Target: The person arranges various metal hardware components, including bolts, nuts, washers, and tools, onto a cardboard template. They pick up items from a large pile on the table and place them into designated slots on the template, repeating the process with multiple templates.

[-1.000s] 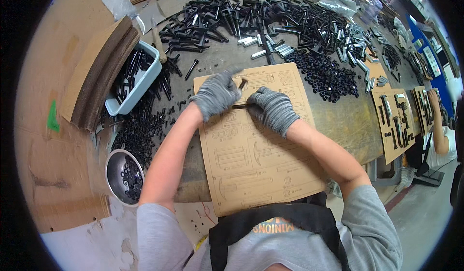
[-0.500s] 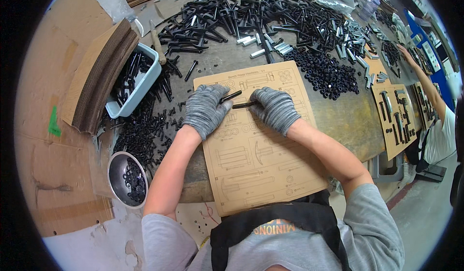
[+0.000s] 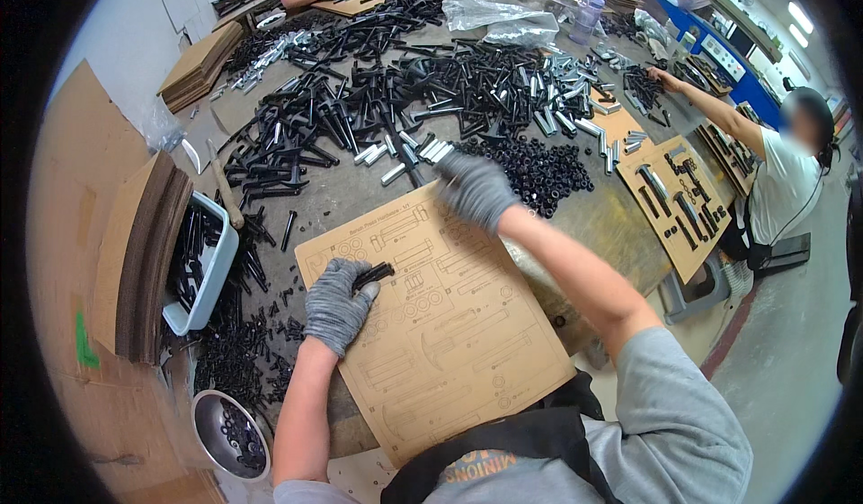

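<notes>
A brown cardboard sheet (image 3: 467, 360) printed with outlines of hardware lies tilted in front of me. Over its left part, my left hand (image 3: 338, 304), in a grey knit glove, is closed on black bolts (image 3: 374, 275), which lie side by side between thumb and fingers. My right hand (image 3: 478, 191), gloved alike, reaches over the sheet's far right corner. Its fingertips are beside a few short silver tubes (image 3: 435, 151); motion smears them, so whether they touch or grip one is unclear. A heap of small black nuts (image 3: 550, 177) lies just right of that hand.
Heaps of black bolts (image 3: 333, 122) cover the far table. At left stand a light-blue bin (image 3: 216, 270), a cardboard stack (image 3: 135, 261) and a metal bowl (image 3: 205, 423). A co-worker (image 3: 782, 171) reaches in at right beside a filled hardware board (image 3: 670, 225); others work beyond.
My right hand has left the middle of the sheet and moved away from me to the silver tubes. The bolts now sit together in my left hand. The view has tilted up.
</notes>
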{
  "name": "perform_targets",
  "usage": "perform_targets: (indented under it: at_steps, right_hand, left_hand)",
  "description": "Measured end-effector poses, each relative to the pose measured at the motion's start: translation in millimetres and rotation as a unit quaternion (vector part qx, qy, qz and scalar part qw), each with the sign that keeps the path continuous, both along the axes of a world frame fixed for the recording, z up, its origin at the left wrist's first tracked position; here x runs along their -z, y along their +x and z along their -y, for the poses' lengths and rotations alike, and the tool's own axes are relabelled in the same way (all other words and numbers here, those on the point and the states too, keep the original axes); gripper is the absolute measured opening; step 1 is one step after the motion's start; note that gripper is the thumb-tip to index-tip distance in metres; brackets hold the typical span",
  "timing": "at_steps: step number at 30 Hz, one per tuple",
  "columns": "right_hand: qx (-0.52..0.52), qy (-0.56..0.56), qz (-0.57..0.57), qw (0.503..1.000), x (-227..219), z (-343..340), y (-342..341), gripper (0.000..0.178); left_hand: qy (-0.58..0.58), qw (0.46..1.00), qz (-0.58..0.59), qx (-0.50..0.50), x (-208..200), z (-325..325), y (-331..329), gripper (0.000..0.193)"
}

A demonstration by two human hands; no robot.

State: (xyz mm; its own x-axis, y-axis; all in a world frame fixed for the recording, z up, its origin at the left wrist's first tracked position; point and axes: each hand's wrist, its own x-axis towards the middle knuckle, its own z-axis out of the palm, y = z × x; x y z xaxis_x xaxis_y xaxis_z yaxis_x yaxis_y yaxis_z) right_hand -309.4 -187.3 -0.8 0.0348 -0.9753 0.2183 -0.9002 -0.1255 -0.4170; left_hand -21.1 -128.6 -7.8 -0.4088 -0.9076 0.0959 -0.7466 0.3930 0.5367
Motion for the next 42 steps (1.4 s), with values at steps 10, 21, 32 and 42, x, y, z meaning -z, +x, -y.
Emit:
perform_targets:
  at_steps: [10,21,32,42]
  right_hand:
    - [0.066,0.057,-0.21,0.974,11,81,-185,0.027]
    - [-0.078,0.166,-0.378,0.908,0,110,-208,0.033]
    - [-0.105,0.07,-0.417,0.9,2,89,-207,0.031]
    - [-0.061,-0.095,-0.063,0.992,-19,-2,-116,0.023]
  left_hand:
    - [-0.03,0.999,-0.02,-0.021,0,-3,-9,0.034]
    - [-0.071,0.996,-0.041,-0.038,4,-7,-17,0.028]
    - [-0.099,0.994,-0.02,-0.05,4,-9,-15,0.026]
    - [-0.064,0.996,-0.02,-0.058,11,-9,-8,0.029]
